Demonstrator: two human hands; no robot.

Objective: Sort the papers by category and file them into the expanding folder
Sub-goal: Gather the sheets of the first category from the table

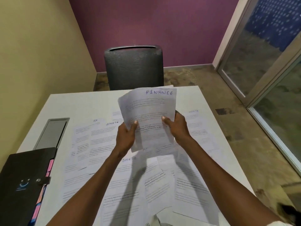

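White bench [91,101] strewn with loose sheets. We grip the FINANCE stack [149,115] upright at frame centre, left hand [126,136] and right hand [176,126] pinching its sides. Expanding folder [21,180] lies lower left, closed, long axis toward us, nearer our left hand.

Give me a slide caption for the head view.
Both hands, left hand and right hand, hold FINANCE papers above the table.

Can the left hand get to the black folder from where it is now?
Probably yes, but not yet. The folder lies closed at the table's near left corner with only loose papers between. The left hand is busy, though, gripping the Finance stack together with the right hand.
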